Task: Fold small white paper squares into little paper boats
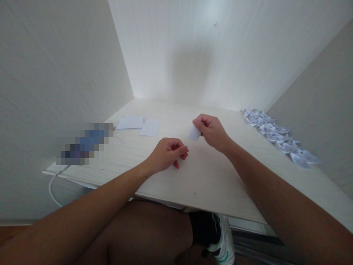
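Right hand (211, 130) pinches small white paper piece (194, 133) just above surface (209, 176), mid-desk. Left hand (168, 154) curled loosely closed, holding nothing I can see, resting on surface nearby. Flat paper sheets (138, 124) far left; pile of folded papers (278, 136) along right wall.

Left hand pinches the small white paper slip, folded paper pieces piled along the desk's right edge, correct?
Not quite. In the head view, the right hand pinches the small white paper slip; the left hand is curled and holds nothing. The folded white paper pieces do lie along the pale wooden desk's right edge.
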Tool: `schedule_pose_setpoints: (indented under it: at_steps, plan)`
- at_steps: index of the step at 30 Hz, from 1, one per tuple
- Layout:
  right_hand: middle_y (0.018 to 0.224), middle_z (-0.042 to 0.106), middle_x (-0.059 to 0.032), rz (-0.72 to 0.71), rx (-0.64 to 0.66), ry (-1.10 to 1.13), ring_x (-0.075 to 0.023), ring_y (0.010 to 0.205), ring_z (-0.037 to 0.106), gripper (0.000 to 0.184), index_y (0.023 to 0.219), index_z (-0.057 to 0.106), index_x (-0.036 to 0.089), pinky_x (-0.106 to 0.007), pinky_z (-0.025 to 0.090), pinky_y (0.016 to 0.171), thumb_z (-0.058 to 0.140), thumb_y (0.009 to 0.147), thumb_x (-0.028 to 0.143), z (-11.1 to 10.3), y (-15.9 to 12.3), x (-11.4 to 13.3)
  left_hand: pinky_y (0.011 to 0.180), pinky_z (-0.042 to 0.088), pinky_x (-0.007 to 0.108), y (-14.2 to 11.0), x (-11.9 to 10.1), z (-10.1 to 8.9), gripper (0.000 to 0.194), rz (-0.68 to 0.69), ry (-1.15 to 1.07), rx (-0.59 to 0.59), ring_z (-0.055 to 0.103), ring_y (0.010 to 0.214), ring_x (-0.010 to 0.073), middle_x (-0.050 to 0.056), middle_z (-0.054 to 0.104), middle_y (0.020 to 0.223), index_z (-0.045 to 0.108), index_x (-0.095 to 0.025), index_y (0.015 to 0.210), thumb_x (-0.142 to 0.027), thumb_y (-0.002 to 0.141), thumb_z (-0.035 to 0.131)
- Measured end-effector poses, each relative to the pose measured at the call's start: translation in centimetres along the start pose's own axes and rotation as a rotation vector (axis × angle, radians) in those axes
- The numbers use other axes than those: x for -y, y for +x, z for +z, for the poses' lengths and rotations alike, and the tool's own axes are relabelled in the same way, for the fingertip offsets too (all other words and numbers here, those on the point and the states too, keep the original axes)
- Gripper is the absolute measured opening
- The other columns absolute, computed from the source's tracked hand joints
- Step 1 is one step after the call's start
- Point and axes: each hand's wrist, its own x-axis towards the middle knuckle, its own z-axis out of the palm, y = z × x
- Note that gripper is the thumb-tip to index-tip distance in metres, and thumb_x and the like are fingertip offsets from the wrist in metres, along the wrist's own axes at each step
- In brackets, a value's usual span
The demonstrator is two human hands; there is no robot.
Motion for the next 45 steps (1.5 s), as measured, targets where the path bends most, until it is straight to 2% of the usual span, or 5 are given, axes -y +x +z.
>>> schedule_pose_setpoints:
  at_steps: [3, 10, 14, 19, 45]
  plan:
    - [0.065, 0.045, 0.0039, 0.052, -0.087, 0.026, -0.0105, 0.057, 0.041, 0.029, 0.078, 0.051, 0.021, -0.026, 0.035, 0.055, 0.054, 0.089, 0.047, -1.2, 0.5, -0.3, 0.038, 0.052, 0.027, -0.4, 0.1, -0.1, 0.023, 0.017, 0.073, -0.050, 0.063, 0.056, 0.0168, 0.006, 0.070, 0.069, 0.067, -0.015, 0.072, -0.037, 0.080, 0.067]
    - [0.059, 0.053, 0.0014, 0.114, 0.289, -0.270, -0.0126, 0.058, 0.046, 0.027, 0.068, 0.061, 0.018, -0.028, 0.036, 0.059, 0.057, 0.089, 0.033, 0.6, -0.4, -1.0, 0.058, 0.048, 0.027, -0.2, 0.4, -1.8, 0.008, 0.171, 0.442, -0.272, 0.059, 0.062, 0.0146, 0.002, 0.069, 0.071, 0.072, -0.018, 0.085, -0.022, 0.082, 0.065]
    - [0.068, 0.062, -0.0009, 0.097, 0.326, -0.402, -0.0143, 0.066, 0.051, 0.014, 0.073, 0.066, 0.018, -0.029, 0.036, 0.066, 0.062, 0.086, 0.022, 1.3, -0.6, -1.5, 0.079, 0.054, 0.038, -0.1, 0.8, -1.8, 0.028, 0.347, 0.851, -0.144, 0.063, 0.073, 0.0189, 0.007, 0.073, 0.092, 0.074, -0.015, 0.112, -0.018, 0.089, 0.058]
    - [0.075, 0.064, -0.0021, 0.083, 0.346, -0.479, -0.0146, 0.069, 0.053, 0.005, 0.080, 0.065, 0.018, -0.028, 0.038, 0.067, 0.066, 0.085, 0.018, 1.4, -0.8, -1.8, 0.094, 0.053, 0.048, -0.3, 0.9, -1.1, 0.034, 0.430, 1.121, -0.015, 0.061, 0.102, 0.0301, 0.015, 0.066, 0.111, 0.071, -0.013, 0.122, -0.024, 0.098, 0.048]
    - [0.096, 0.064, -0.0092, 0.142, 0.234, -0.800, -0.0220, 0.085, 0.052, 0.013, 0.098, 0.066, 0.018, -0.035, 0.037, 0.079, 0.061, 0.090, 0.027, 2.4, -1.1, -2.4, 0.091, 0.049, 0.048, -0.7, -1.0, 0.3, 0.033, 0.570, 1.488, 0.172, 0.056, 0.112, 0.0356, 0.021, 0.064, 0.128, 0.070, -0.003, 0.111, -0.022, 0.094, 0.048]
